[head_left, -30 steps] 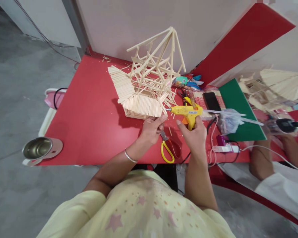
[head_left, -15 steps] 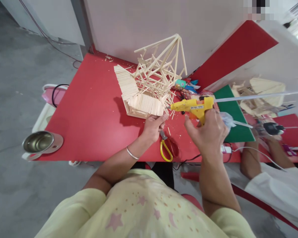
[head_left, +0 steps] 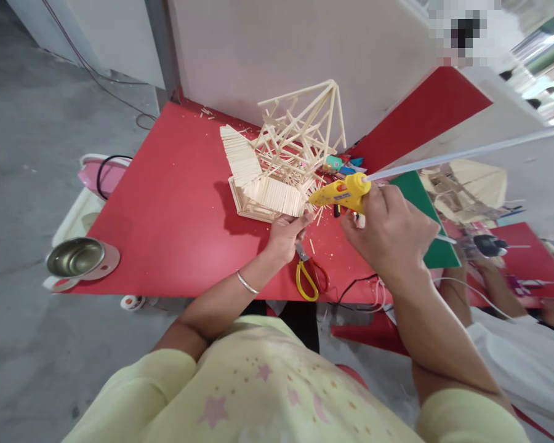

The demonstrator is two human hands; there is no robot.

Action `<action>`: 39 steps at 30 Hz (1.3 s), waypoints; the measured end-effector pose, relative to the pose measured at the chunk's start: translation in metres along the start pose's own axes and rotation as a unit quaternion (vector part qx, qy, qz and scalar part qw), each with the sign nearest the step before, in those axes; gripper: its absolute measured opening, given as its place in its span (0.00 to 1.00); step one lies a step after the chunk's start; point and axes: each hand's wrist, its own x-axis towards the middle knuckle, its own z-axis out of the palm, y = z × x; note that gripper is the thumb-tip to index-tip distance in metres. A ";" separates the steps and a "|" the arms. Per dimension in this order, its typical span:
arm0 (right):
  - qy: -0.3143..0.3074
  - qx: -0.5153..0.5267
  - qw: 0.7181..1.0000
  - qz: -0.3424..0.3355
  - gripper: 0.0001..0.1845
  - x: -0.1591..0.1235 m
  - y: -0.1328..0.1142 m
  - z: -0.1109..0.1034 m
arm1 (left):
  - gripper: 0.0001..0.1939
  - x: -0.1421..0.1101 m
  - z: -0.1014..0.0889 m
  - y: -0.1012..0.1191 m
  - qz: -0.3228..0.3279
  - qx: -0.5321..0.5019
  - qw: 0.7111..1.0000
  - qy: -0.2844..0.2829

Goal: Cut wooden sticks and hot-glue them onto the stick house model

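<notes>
My left hand (head_left: 287, 236), closed in a pinch, grips the lower right edge of a model built of thin wooden sticks (head_left: 274, 195). The model has slatted panels over a low stick base. In my right hand (head_left: 392, 231) is a yellow hot glue gun (head_left: 338, 193), its fingers wrapped round the handle. A long clear glue stick (head_left: 443, 157) juts from the gun's back. The nozzle points left at the right end of the front slatted panel; whether it touches cannot be made out. Behind stands an open frame of thicker sticks (head_left: 300, 129).
Scissors with a yellow and a red handle (head_left: 308, 280) lie near the front edge of the red table (head_left: 180, 234). A metal-lined mug (head_left: 106, 258) stands at the left corner. Stick scraps, a green board (head_left: 447, 246) and cables lie to the right, beside a co-worker's arms (head_left: 498, 283).
My right hand has swung outward and raised the glue gun's back end, tilting the nozzle down at the panel. My left hand keeps its grip. The view has shifted to the right.
</notes>
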 end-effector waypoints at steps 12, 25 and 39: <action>-0.023 0.042 0.999 -0.008 0.31 0.006 -0.001 -0.003 | 0.26 0.000 0.001 0.002 -0.008 0.005 1.000 0.002; -0.013 0.095 0.995 -0.004 0.30 0.004 0.000 -0.005 | 0.24 0.002 0.000 0.000 -0.012 0.000 1.000 0.009; -0.026 0.067 0.997 -0.002 0.32 0.000 0.002 -0.003 | 0.24 0.002 0.000 -0.001 -0.009 -0.004 1.000 0.007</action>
